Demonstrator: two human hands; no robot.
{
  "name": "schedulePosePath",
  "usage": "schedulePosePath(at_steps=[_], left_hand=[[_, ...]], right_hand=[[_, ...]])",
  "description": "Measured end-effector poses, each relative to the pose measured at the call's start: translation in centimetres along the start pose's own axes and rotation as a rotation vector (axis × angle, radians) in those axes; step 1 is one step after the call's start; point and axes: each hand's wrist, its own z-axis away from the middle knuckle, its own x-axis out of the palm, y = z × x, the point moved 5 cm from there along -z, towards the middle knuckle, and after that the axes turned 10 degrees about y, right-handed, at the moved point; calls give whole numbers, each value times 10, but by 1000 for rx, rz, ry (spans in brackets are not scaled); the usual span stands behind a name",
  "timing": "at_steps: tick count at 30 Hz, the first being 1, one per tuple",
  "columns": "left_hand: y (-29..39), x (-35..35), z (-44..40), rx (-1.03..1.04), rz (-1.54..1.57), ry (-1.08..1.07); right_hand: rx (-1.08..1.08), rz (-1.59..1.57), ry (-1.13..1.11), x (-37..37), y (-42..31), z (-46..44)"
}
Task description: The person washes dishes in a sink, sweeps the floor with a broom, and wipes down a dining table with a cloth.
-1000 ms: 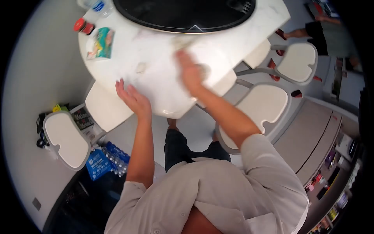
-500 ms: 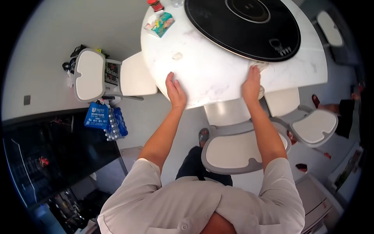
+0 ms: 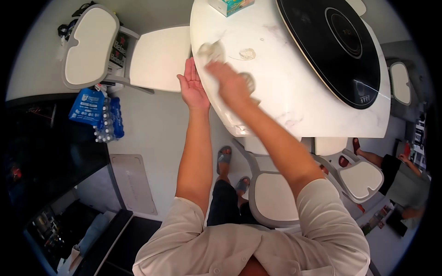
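Note:
My right hand (image 3: 232,87), blurred, is closed over a pale cloth (image 3: 212,51) on the white marble table (image 3: 290,87), near its left edge. Parts of the cloth stick out past the fingertips and beside the palm. My left hand (image 3: 194,89) is open and empty, palm up with fingers apart, just outside that edge. A pale, crumpled-looking patch (image 3: 247,54) lies on the tabletop right of the cloth; what it is I cannot make out.
A round black turntable (image 3: 322,50) covers the table's right part. At the top stands a teal packet (image 3: 232,5). White chairs (image 3: 94,46) surround the table. A blue bag (image 3: 87,106) and bottle packs are on the floor at left. Another person (image 3: 403,177) is at far right.
The view has shifted around the table. My right hand has swept the cloth from beside the turntable to the left edge. My left hand has turned palm up beside the edge.

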Motion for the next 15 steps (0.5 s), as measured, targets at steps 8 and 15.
schedulePosePath(at_steps=[8,15], left_hand=[[-6,-10,30,13,42,108],[-15,-40,66,53,-188,277]], right_hand=[[339,-122,167,-104,37,-37],[-59,-501,-95,-60,-54,70]])
